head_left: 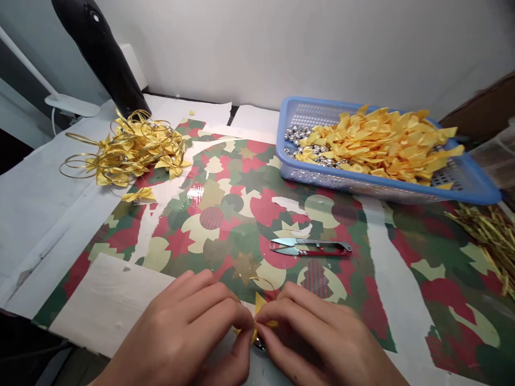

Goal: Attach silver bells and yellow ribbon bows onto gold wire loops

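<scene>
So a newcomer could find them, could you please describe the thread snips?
Start at the blue basket of yellow bows at far right. In front of it, on the patterned paper, lie the snips: the only metal tool, blades pointing left.

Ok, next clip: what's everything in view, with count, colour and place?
basket: one, blue, far right
plain bows: a heap, yellow, in the basket
bells: many, silver, basket's left end
looped bows: a pile, yellow with gold loops, far left
stray bow: one, yellow, in front of that pile
cords: a bundle, gold, right edge
snips: one pair, silver, centre
sheet: one, red, green and cream, under it all
card: one, white, near left
stand: one, black, back left
bow: one, yellow with gold loop, near edge
left hand: pinching the bow
right hand: pinching the bow
</scene>
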